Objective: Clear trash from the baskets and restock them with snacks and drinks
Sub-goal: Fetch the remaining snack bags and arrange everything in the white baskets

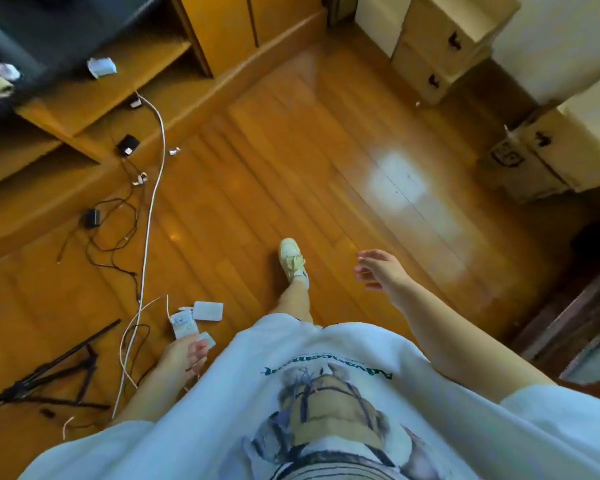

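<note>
Left hand: hangs by my hip, fingers loosely curled, grasping nothing.
Right hand: out in front, fingers relaxed, nothing in it.
Baskets, snacks, drinks: none in view, so I cannot tell where they are.
Handling: I judge packets light and crushable, taken by the edges; drinks heavier, gripped round the body.
Open room: bare wooden floor ahead of my shoe.
Edges: cables and stand left, cardboard boxes right.

Left hand partly behind shirt
</note>
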The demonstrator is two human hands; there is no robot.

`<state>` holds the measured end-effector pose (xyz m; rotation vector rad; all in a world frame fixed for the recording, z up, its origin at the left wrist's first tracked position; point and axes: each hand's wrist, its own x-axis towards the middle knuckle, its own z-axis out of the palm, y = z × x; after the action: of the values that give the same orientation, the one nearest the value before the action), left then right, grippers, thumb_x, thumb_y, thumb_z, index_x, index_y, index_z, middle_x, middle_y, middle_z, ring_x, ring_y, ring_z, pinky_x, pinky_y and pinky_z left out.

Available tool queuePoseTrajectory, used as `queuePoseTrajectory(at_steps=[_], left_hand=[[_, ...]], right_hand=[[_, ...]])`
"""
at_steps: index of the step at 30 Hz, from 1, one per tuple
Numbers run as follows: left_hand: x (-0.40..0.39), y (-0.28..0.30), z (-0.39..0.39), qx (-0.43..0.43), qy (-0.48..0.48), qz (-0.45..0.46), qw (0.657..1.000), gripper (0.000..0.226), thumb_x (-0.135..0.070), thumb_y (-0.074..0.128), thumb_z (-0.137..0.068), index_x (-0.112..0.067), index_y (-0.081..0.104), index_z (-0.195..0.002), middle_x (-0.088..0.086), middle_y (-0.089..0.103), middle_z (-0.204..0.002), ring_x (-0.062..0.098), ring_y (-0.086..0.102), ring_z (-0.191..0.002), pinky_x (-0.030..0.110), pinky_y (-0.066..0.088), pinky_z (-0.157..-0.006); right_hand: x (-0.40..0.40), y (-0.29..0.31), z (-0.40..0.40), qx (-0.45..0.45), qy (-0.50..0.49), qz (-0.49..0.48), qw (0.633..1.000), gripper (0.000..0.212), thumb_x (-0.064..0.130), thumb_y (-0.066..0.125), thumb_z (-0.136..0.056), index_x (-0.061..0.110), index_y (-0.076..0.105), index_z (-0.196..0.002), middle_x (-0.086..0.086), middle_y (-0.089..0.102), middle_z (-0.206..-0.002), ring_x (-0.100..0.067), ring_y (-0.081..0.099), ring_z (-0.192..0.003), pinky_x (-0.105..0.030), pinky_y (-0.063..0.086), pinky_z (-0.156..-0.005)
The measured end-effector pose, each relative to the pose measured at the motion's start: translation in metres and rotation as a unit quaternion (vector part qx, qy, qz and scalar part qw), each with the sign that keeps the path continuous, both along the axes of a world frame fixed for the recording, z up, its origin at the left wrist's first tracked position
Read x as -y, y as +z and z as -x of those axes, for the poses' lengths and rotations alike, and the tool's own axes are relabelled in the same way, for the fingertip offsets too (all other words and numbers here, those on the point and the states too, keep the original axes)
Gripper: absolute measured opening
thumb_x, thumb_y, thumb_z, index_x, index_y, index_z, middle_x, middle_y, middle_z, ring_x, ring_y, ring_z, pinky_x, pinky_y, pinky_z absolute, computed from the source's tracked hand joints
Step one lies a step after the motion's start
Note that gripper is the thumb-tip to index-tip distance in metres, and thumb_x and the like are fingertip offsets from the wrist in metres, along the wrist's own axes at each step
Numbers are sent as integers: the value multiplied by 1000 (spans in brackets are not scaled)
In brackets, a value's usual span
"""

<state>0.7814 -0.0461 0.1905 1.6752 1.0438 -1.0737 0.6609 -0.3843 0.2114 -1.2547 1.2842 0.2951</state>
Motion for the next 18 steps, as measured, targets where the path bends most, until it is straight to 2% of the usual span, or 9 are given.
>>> queuePoseTrajectory(at_steps=[1, 2, 4, 7, 8, 12, 15, 18], left_hand=[[8, -4, -14, -4, 6, 3, 1000, 14, -16, 41, -99, -4, 49, -100, 12, 59, -73, 12, 61, -42, 26, 36, -60], [18, -7, -29, -8, 7, 3, 1000, 15, -18, 41, -99, -5, 50, -97, 7, 58, -67, 13, 60, -46, 26, 35, -60], [45, -7, -62, -10, -6, 6, 1000, 14, -20, 41, -99, -8, 47, -104, 2, 54, -73, 13, 56, -58, 24, 35, -58], [95, 1, -116, 12, -24, 30, 999, 14, -20, 43, -98, -16, 45, -112, 2, 59, -70, 5, 58, -37, 20, 37, -49], [114, 5, -133, 24, -36, 38, 998, 17, -20, 44, -98, -17, 47, -115, 1, 62, -68, 4, 58, -36, 20, 38, -48], [190, 17, -197, 56, -100, 60, 992, 30, -17, 46, -97, -9, 53, -125, 0, 59, -77, 10, 54, -65, 22, 38, -57], [239, 23, -231, 68, -150, 76, 983, 28, -16, 46, -96, -11, 56, -122, -1, 61, -79, 9, 55, -69, 22, 41, -61], [276, 21, -259, 65, -186, 99, 975, 26, -16, 47, -96, -12, 57, -120, -1, 63, -81, 9, 57, -71, 22, 43, -62]], right_hand=[[8, -1, -9, -7, -4, -5, 1000, 12, 13, 48, -93, 15, 55, -103, 0, 57, -72, -13, 55, -62, -24, 43, -59], [16, -2, -17, -16, -12, -10, 1000, 12, 12, 48, -93, 17, 55, -101, 0, 57, -71, -13, 54, -61, -23, 42, -58], [33, -4, -31, -36, -33, -12, 999, 12, 11, 47, -92, 16, 55, -100, 0, 57, -70, -14, 54, -60, -24, 41, -59], [58, -3, -48, -67, -68, -3, 995, 12, 11, 47, -92, 15, 55, -100, -2, 56, -70, -16, 53, -61, -24, 40, -58], [66, -3, -53, -73, -81, -1, 994, 12, 11, 47, -92, 14, 55, -100, -3, 56, -70, -17, 52, -60, -24, 39, -57], [96, -7, -73, -100, -111, 4, 989, 12, 7, 48, -91, 9, 55, -101, -8, 54, -68, -20, 52, -57, -23, 37, -51], [114, -10, -85, -120, -127, 10, 985, 19, 2, 48, -90, -1, 55, -108, -12, 54, -67, -24, 52, -58, -28, 45, -54], [134, -15, -105, -143, -146, 9, 979, 23, -1, 48, -90, -6, 55, -111, -12, 54, -68, -23, 52, -56, -18, 47, -40]])
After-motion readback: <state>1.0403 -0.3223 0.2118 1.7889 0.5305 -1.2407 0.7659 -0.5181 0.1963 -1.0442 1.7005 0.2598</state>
